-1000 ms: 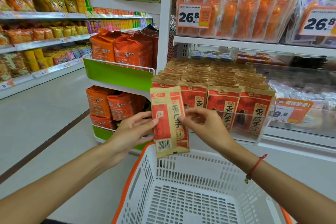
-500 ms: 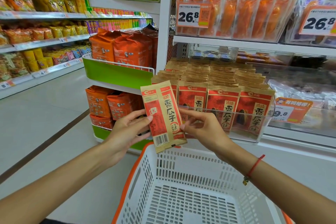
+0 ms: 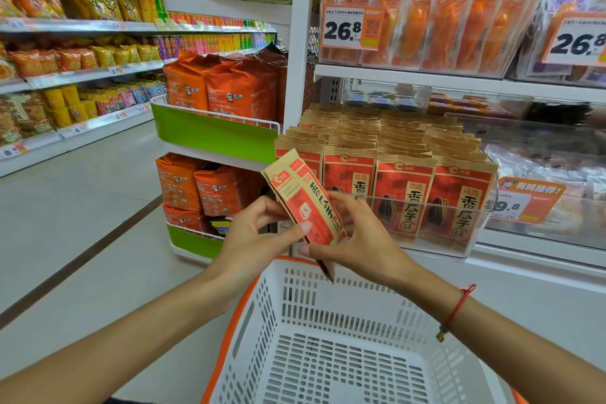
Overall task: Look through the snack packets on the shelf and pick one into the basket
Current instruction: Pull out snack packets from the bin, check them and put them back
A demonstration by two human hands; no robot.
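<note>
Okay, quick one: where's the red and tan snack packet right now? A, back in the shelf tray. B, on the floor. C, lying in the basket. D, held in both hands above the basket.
D: the left hand and right hand both grip the tilted packet above the basket rim.

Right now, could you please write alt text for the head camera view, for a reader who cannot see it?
Both hands, left hand and right hand, hold one tilted red-and-tan snack packet above a white basket with nothing visible inside. Behind it, matching packets fill a clear shelf bin.
</note>
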